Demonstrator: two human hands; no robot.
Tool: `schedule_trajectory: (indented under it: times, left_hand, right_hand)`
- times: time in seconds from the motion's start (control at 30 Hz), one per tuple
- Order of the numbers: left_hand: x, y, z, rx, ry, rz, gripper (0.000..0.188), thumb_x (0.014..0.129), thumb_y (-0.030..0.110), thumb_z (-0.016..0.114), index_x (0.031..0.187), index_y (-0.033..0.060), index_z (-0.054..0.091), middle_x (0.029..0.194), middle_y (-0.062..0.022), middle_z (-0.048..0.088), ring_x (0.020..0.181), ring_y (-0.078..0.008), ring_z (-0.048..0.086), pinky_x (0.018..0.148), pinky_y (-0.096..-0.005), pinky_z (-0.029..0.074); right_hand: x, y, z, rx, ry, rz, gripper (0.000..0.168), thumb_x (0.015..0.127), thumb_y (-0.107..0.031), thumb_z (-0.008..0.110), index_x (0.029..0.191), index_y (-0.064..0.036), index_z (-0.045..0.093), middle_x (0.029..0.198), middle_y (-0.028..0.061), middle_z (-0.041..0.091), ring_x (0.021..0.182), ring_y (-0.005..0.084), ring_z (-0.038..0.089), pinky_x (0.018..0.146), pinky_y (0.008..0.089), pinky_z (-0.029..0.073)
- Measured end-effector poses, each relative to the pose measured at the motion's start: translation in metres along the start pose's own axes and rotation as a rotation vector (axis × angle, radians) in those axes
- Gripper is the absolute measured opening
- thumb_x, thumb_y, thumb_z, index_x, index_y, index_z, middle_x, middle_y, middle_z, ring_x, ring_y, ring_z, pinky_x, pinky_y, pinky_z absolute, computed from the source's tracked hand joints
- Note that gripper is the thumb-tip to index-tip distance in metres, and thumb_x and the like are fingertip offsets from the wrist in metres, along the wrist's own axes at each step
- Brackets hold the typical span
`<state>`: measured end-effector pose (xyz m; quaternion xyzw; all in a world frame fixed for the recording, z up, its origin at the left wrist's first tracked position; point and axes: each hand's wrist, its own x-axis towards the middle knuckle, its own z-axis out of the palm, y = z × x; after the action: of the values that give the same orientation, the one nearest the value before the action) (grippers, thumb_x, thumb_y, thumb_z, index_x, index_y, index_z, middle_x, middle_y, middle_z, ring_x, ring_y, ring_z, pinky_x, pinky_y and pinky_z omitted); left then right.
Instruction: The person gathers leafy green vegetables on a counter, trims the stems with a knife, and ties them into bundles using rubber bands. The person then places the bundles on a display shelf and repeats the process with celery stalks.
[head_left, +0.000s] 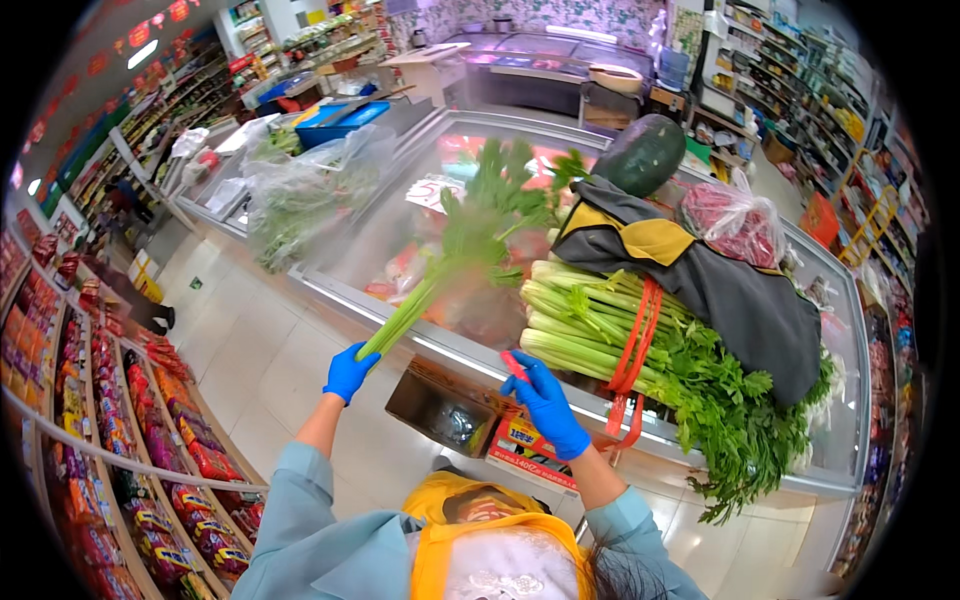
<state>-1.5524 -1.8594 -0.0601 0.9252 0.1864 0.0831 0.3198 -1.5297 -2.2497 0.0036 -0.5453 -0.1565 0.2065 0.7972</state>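
My left hand (350, 373), in a blue glove, grips a celery bunch (411, 306) by its stalk end. The leafy top (499, 191) points away over the chest freezer's glass lid and is partly blurred. In my right hand (547, 405), also gloved in blue, is a small red object (515, 367); too little of it shows to tell what it is. Right of that hand, a large bundle of celery (581, 311) lies on the freezer, bound with red plastic ties (634, 337). A grey and yellow garment (697, 277) partly covers this bundle.
The chest freezer's front rim (439, 341) runs before me. A wax gourd (641, 154) and a bagged red item (731, 221) rest on it. Bagged greens (315, 195) stand at the left. Below is an open cardboard box (442, 409). Snack shelves (150, 450) line the left.
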Motion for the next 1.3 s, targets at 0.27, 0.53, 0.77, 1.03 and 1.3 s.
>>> schedule_trajectory:
  times: [0.27,0.53,0.77,1.03,1.3]
  left_hand:
    - [0.043,0.077,0.018,-0.037,0.173,0.461,0.034,0.078,0.029,0.064,0.103,0.0060,0.060,0.084,-0.0106,0.060,0.081,-0.0240,0.058,0.073,-0.0336,0.046]
    - [0.052,0.076,0.014,-0.845,-0.463,0.258,0.030,0.077,0.015,0.066,0.102,-0.0015,0.061,0.087,-0.0101,0.063,0.075,-0.0114,0.059,0.065,-0.0236,0.048]
    - [0.085,0.072,-0.042,-0.520,-0.401,0.494,0.013,0.079,0.013,0.060,0.081,0.0000,0.062,0.074,-0.0146,0.059,0.065,-0.0262,0.057,0.060,-0.0330,0.045]
    - [0.135,0.054,0.006,-0.567,-0.410,0.442,0.028,0.079,0.024,0.061,0.092,-0.0003,0.056,0.087,-0.0175,0.057,0.078,-0.0323,0.057,0.067,-0.0368,0.046]
    - [0.216,0.024,0.064,0.096,-0.611,0.413,0.055,0.066,0.031,0.066,0.107,-0.0015,0.049,0.100,-0.0250,0.053,0.093,-0.0380,0.054,0.076,-0.0438,0.046]
  right_hand:
    - [0.046,0.037,0.047,-0.310,-0.008,-0.015,0.048,0.087,-0.008,0.049,0.133,-0.007,0.033,0.096,0.0065,0.058,0.091,0.0134,0.053,0.079,0.0252,0.041]
    - [0.122,0.051,0.146,-0.931,0.226,-0.123,0.061,0.079,0.002,0.052,0.135,-0.012,0.030,0.116,0.0236,0.050,0.105,0.0378,0.050,0.082,0.0371,0.044]
    - [0.153,0.059,0.184,-1.036,0.342,-0.046,0.040,0.083,-0.012,0.054,0.122,-0.007,0.047,0.088,0.0193,0.060,0.076,0.0292,0.059,0.066,0.0314,0.046]
    - [0.171,0.070,0.162,-0.176,0.397,0.217,0.023,0.089,-0.019,0.051,0.097,0.000,0.062,0.065,0.0003,0.057,0.056,0.0055,0.051,0.050,0.0179,0.037]
    - [0.173,0.094,0.095,-0.230,0.434,0.153,0.020,0.086,-0.017,0.054,0.095,-0.001,0.062,0.072,0.0040,0.063,0.053,0.0056,0.051,0.047,0.0178,0.038]
